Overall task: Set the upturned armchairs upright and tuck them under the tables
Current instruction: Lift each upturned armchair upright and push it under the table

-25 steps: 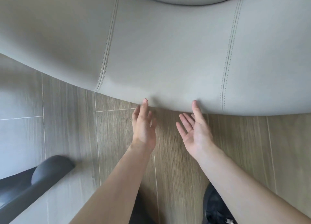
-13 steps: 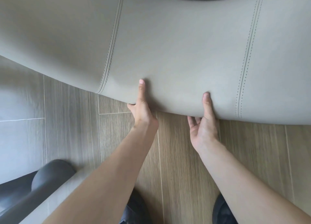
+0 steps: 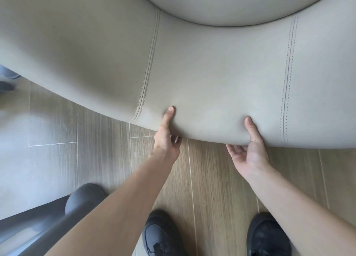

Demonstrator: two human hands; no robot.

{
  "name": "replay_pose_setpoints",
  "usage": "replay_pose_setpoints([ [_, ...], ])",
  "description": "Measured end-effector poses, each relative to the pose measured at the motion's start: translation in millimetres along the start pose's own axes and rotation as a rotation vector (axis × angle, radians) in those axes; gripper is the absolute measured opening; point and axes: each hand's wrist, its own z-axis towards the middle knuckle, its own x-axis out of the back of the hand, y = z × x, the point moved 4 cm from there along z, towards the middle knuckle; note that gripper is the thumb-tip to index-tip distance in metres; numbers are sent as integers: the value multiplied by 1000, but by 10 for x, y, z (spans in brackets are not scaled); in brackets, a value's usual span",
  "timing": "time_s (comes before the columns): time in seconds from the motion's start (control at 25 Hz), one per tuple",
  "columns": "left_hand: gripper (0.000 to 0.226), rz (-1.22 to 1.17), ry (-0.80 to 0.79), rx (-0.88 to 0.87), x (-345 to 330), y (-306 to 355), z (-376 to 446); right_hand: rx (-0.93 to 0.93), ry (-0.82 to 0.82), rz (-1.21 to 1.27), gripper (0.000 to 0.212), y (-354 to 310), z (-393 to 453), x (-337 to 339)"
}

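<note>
A beige leather armchair (image 3: 202, 67) fills the upper half of the view, its curved stitched backrest towards me and a rounded cushion (image 3: 235, 3) at the top. My left hand (image 3: 166, 138) grips the backrest's lower edge, thumb on the outer face and fingers curled underneath. About a hand's width to the right, my right hand (image 3: 250, 150) holds the same edge the same way. The chair's legs are out of view.
Wood-look floor planks (image 3: 212, 178) run below the chair, with pale tiles (image 3: 44, 159) to the left. A dark grey rounded furniture part (image 3: 81, 200) juts in at the lower left. My black shoes (image 3: 161, 234) stand at the bottom edge.
A second ago both hands were open just under the backrest edge. They have closed on it, and the view has shifted so the cushion and my shoes now show.
</note>
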Motion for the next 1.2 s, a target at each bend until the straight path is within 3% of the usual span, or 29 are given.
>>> replay_pose_setpoints([
  [0.2, 53, 89, 48, 7, -19, -23, -692, -24, 20, -79, 50, -371, -637, 188],
  [0.4, 60, 137, 148, 56, -25, -14, -1571, -43, 63, -161, 69, -785, -1404, 379],
  [0.64, 88, 186, 226, 168, 46, 193, -2693, -96, 125, -251, 52, -1184, -2523, 553],
  [0.84, 100, 244, 284, 142, 74, 575, -3620, -190, 164, -317, 54, -1511, -3557, 497],
  [1.0, 97, 297, 341, 130, -92, 985, -4361, -234, 193, -361, 57, -1951, -4293, 339],
  [1.2, 89, 352, 303, 78, -477, 1403, -4594, -186, 160, -429, 61, -2395, -4526, 2],
])
